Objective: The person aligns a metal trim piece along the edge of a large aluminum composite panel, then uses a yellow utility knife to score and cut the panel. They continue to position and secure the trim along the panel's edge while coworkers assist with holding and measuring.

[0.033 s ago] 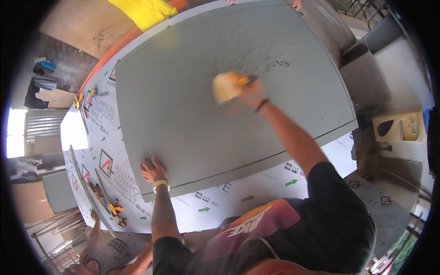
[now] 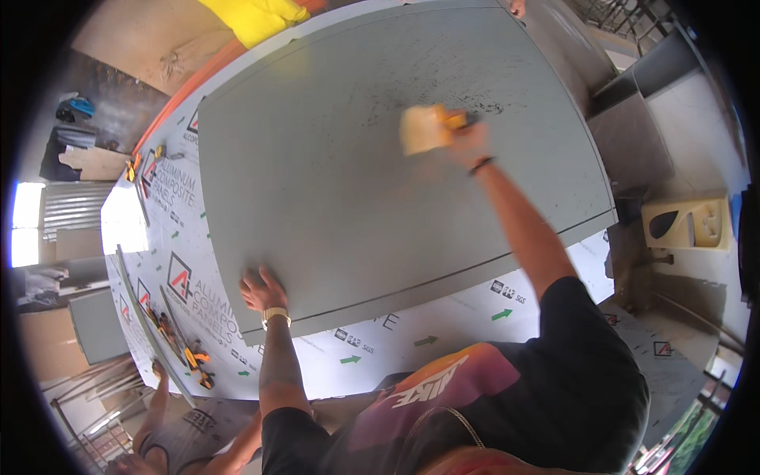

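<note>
A large grey sheet (image 2: 340, 198) with a dark line near its near edge lies across the work surface. My right hand (image 2: 469, 144) is closed round the yellow-and-black handle of a wide brush (image 2: 421, 131) with a pale head, blurred by motion, over the sheet's middle-right part. Dark crumbs (image 2: 479, 103) are scattered just beyond it, toward the far side. Near the sheet's lower left corner, my left hand (image 2: 263, 290) presses flat with fingers spread, holding nothing.
White printed panel film (image 2: 178, 237) shows beneath and around the sheet. Yellow-and-black tools (image 2: 198, 356) and a long metal strip (image 2: 154, 328) lie at left. Another person's arm (image 2: 161, 388) reaches in lower left; another hand (image 2: 518, 8) is at the far edge. A yellow cloth (image 2: 257, 20) lies far left.
My right hand has swept the brush to the right and slightly away across the sheet. My left hand stays in place on the sheet.
</note>
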Tool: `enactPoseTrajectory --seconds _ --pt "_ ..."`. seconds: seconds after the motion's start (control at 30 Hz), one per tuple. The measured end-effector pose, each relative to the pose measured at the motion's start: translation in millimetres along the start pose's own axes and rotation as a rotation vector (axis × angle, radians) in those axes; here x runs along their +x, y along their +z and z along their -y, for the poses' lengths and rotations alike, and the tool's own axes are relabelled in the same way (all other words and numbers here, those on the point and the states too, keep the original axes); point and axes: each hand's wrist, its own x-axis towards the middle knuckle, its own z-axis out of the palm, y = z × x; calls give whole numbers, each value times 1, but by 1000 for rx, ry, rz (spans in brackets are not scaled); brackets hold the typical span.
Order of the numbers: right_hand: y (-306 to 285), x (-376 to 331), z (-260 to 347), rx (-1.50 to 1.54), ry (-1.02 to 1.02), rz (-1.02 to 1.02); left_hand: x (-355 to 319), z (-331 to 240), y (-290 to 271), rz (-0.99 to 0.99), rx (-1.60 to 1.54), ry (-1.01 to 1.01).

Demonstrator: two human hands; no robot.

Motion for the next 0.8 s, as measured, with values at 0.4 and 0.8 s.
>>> enactPoseTrajectory --seconds 0.4,0.8 --pt "-164 -68 89 57 -60 7 9 -12 7 -4 77 -34" --pt "-343 -195 106 -861 163 -1004 9 -8 11 29 141 -76"
